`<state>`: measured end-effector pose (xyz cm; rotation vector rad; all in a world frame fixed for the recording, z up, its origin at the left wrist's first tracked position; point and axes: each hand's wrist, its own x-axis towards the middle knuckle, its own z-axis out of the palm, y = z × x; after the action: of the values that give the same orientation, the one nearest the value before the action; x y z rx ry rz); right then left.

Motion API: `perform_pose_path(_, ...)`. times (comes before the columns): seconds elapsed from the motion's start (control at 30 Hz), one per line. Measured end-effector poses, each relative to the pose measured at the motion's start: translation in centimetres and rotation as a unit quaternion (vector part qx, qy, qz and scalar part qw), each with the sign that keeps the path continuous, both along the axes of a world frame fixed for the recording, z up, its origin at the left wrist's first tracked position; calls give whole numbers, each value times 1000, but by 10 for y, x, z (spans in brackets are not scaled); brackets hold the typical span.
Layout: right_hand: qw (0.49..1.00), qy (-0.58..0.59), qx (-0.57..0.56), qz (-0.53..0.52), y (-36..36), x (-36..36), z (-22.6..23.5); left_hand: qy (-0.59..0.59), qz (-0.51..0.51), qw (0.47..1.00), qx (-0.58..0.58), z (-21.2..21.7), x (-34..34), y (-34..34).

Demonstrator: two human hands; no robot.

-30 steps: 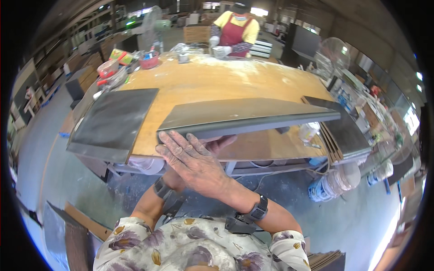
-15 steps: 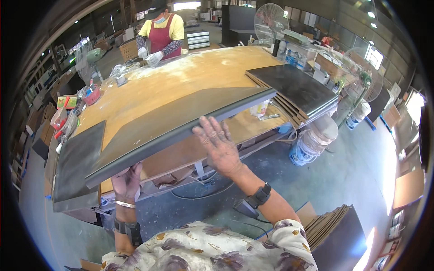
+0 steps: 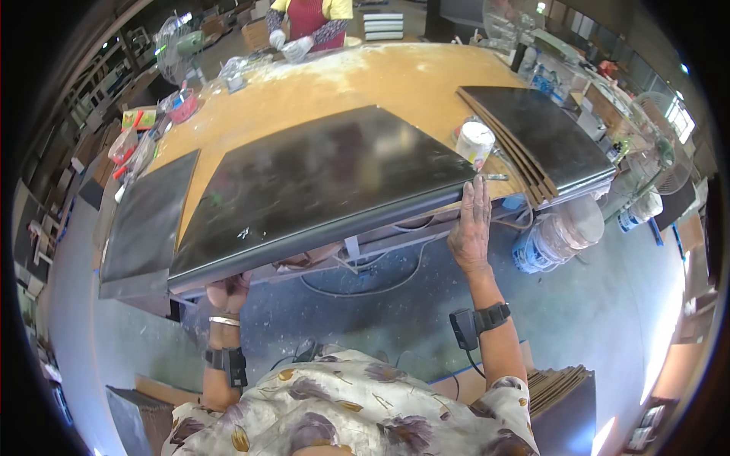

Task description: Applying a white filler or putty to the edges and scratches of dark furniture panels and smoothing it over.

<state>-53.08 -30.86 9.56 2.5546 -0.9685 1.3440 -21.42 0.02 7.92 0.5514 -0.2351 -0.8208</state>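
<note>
A large black panel (image 3: 327, 186) with a rounded near edge lies over the wooden worktable, slanting up to the right. My left hand (image 3: 226, 295) is beneath its near left edge, fingers curled against the underside and partly hidden by it. At the panel's near right corner, my right hand (image 3: 470, 235) rests with its fingers stretched out and pressed to the edge. Just beyond that corner stands a white tub (image 3: 476, 140), with a small flat tool (image 3: 496, 177) beside it.
Dark boards (image 3: 544, 137) are stacked on the table's right; another dark board (image 3: 148, 220) lies left. Across the wooden table (image 3: 342, 80), a person in a red apron (image 3: 308, 23) works with gloved hands. Buckets (image 3: 559, 235) stand on the floor at right, near a fan (image 3: 661, 144).
The panel has tipped down, so its glossy black top now faces me. My right hand has slid right along its edge to the corner. My left hand stays under the left end.
</note>
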Motion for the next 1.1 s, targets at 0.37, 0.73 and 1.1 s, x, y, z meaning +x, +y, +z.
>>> perform_pose_path(0.37,988,42,151,4,52,19,-75,178,93,968,148,-91,18,18)
perform_pose_path(0.73,930,158,300,145,134,91,-101,228,30,965,129,-160,63,42)
perform_pose_path(1.1,663,-448,599,21,43,10,-112,186,2,975,123,-153,78,47)
